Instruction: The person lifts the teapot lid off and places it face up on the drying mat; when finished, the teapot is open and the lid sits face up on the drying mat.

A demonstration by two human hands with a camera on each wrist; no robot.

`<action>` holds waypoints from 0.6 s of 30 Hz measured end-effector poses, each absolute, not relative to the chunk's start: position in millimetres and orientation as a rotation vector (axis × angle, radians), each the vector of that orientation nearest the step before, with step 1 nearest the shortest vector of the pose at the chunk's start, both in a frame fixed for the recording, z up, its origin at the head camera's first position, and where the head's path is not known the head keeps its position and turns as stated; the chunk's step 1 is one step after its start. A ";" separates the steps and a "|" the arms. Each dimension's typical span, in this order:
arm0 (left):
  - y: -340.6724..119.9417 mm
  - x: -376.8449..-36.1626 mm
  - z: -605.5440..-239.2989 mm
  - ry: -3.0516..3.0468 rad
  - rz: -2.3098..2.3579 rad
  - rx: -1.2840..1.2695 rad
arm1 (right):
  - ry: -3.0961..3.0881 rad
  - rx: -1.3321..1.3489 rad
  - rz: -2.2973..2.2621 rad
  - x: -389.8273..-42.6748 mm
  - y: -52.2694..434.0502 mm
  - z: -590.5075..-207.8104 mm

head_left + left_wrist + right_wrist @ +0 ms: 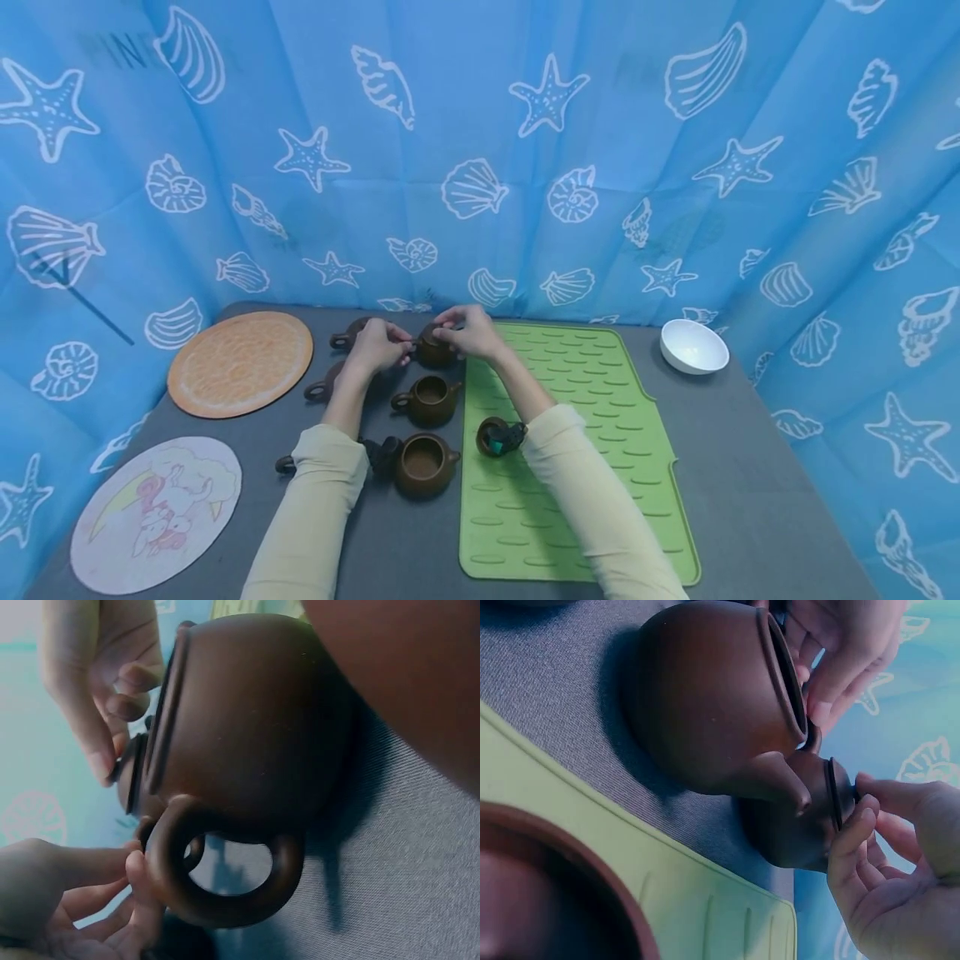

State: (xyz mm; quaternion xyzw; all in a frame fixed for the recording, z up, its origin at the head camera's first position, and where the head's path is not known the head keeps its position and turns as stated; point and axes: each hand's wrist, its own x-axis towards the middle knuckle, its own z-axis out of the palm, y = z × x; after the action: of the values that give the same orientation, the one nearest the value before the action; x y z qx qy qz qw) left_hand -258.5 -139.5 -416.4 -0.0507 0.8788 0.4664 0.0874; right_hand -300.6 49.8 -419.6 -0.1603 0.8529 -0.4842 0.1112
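Far end of the row on the worktop (pixel 750 483), beside the green mat (pixel 525 521), stands the lidded teapot (pixel 435 353): the left hand (pixel 381 345) pinches its handle (pixel 815 739), presumably steadying it, while the right hand (pixel 474 332) pinches the lid (pixel 841 789), likely for control.

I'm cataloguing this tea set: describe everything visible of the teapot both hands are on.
The teapot is dark brown, rounded and smooth, looking like unglazed clay. It stands upright on the grey table, farthest back in its row, beside the green mat. Its lid appears seated, its knob pinched by the right hand; the left hand pinches its handle. I can't make out a spout.
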 end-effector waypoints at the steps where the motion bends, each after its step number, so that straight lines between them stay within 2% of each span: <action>1: -139.7 -258.9 -417.2 2.616 1.389 -0.160 | 2.509 -0.469 -1.424 -301.2 48.7 -420.7; 11: -140.1 -260.4 -418.4 2.606 1.444 -0.169 | 2.533 -0.499 -1.472 -298.4 50.6 -418.9; 18: -139.1 -260.8 -417.2 2.586 1.471 -0.189 | 2.479 -0.627 -1.560 -284.0 70.1 -407.9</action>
State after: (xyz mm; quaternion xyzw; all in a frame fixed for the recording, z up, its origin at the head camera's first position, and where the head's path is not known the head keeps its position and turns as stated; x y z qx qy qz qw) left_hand -260.8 -139.1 -417.2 -0.0631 0.8646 0.4919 0.0803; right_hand -284.0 70.1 -407.9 -0.2087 0.8255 -0.5193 0.0730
